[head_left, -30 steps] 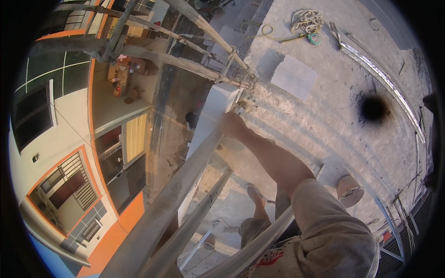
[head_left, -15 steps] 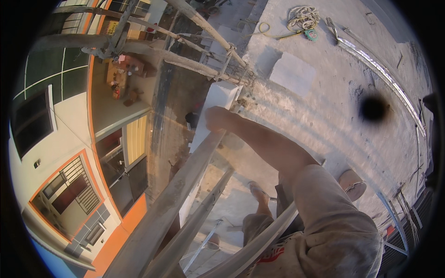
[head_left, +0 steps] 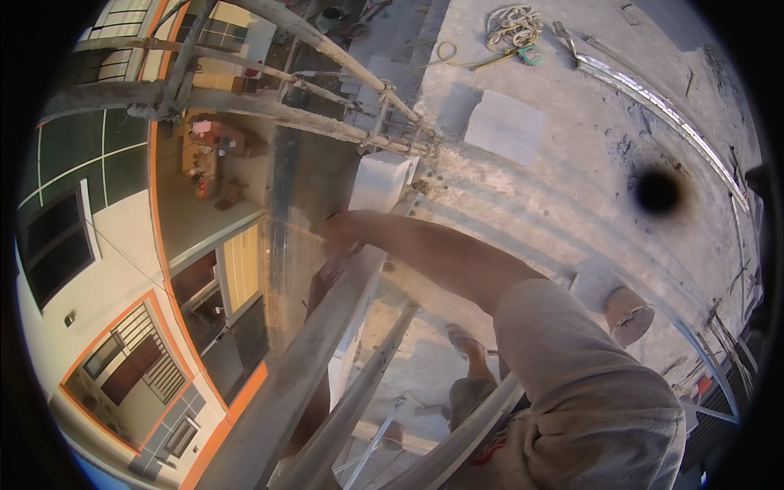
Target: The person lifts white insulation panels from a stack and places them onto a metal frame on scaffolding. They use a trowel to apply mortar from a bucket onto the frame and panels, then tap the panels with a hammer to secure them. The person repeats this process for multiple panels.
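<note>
My right arm reaches across a white block wall [head_left: 377,183], and my right hand [head_left: 345,230] is just past its outer side, its fingers smeared by motion. Close to it, my left hand [head_left: 325,279] shows in part along the outer side of a thick grey pole [head_left: 327,327]. That pole slants from the lower left up toward the wall top. Its body hides most of my left forearm, and my left fingers are not clear. What either hand holds, if anything, cannot be made out.
Two more slanting poles [head_left: 367,384] stand beside me. Scaffold poles [head_left: 327,122] cross the upper left, above a street. On the concrete roof lie a white slab [head_left: 506,126], a coiled rope [head_left: 514,28], a tape measure [head_left: 529,55], a metal strip [head_left: 653,98] and a bucket [head_left: 629,316].
My right hand has moved from the top of the white block wall to its outer side, down toward my left hand. More of my left hand shows now. The whole view has shifted slightly.
</note>
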Action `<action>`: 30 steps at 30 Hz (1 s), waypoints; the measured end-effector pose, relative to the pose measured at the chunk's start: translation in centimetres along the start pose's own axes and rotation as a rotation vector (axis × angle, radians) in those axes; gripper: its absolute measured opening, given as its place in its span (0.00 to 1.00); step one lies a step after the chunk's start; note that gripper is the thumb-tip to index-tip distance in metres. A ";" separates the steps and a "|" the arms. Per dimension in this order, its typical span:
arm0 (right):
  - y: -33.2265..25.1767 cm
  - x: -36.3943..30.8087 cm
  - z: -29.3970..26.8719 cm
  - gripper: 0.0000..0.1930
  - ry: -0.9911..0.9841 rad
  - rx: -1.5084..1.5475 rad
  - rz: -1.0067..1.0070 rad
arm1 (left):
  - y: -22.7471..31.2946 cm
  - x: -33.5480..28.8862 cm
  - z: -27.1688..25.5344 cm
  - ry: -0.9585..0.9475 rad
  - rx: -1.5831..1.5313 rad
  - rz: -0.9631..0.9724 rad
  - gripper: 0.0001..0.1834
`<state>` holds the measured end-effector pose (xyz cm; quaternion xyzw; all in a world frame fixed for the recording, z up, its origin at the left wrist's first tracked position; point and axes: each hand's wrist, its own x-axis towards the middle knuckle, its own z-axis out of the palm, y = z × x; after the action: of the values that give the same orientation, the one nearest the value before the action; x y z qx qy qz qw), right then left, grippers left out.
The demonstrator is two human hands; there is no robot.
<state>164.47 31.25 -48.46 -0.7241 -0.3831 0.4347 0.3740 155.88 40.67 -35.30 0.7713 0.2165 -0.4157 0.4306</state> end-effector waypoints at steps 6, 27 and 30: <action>-1.4 -7.7 -3.0 0.07 0.216 0.461 0.180 | 1.1 0.2 0.4 -0.022 -0.105 -0.082 0.13; 1.4 -15.3 5.4 0.13 0.745 0.755 0.802 | 1.6 0.5 1.0 -0.074 0.144 0.141 0.12; 0.4 -15.0 8.3 0.11 0.658 1.764 0.532 | -0.5 -0.9 -0.1 -0.073 0.183 0.140 0.13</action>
<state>152.04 19.64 -46.47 -0.3325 0.3789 0.4115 0.7593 155.09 41.05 -34.72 0.8048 0.1073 -0.4305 0.3942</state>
